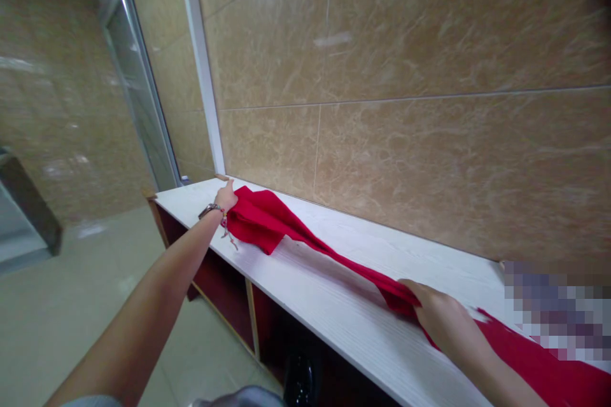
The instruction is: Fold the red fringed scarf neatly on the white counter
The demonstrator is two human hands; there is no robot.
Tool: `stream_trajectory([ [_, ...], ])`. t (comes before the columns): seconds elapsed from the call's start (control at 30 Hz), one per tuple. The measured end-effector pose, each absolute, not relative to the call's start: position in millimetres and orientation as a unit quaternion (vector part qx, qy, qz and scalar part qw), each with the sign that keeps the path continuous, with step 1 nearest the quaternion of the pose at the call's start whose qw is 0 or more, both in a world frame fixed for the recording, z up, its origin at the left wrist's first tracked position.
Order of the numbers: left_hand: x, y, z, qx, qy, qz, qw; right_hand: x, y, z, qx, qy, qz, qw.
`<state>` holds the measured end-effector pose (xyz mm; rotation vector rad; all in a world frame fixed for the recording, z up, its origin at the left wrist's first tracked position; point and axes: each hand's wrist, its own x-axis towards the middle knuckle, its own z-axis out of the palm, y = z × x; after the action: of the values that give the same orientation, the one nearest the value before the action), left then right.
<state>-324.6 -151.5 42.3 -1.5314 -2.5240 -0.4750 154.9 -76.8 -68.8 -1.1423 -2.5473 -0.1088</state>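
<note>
A long red cloth [267, 216] stretches along a white cabinet top [334, 296]. At its far end my left hand [228, 196], with a watch and a beaded bracelet at the wrist, is closed on the fabric; one finger or the thumb sticks out toward the wall. My right hand [436, 305] grips the cloth's bunched edge nearer to me, its fingertips partly hidden in the folds. Between the hands the cloth is drawn into a narrow, fairly taut strip. Past my right wrist more red fabric lies spread out, with a jagged-looking edge.
Tan marbled tile covers the wall [405, 159] behind the cabinet. Below the top are dark red open compartments [224, 289], with a shiny black object [300, 378] near the front. A metal-framed glass door [138, 76] stands left. A blurred patch hides something at right.
</note>
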Motion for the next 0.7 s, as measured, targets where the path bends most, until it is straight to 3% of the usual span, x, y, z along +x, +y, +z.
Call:
stream_trajectory([
  [0.17,-304,-149,18,-0.566,-0.815,-0.102,0.071,146,-83,-73,-0.327,-0.928,-0.064,0.167],
  [0.33,-255,-156,0,-0.790,-0.610,0.060,-0.021,145,-83,-63,-0.357,-0.920,-0.072,0.144],
  [0.6,-225,-136,9,-0.803,-0.586,0.105,0.014,152,-87,-60,-0.368,-0.921,-0.075,0.108],
  [0.7,-236,-151,18,-0.770,-0.629,0.063,0.083,155,-94,-62,-0.358,-0.920,-0.094,0.127],
])
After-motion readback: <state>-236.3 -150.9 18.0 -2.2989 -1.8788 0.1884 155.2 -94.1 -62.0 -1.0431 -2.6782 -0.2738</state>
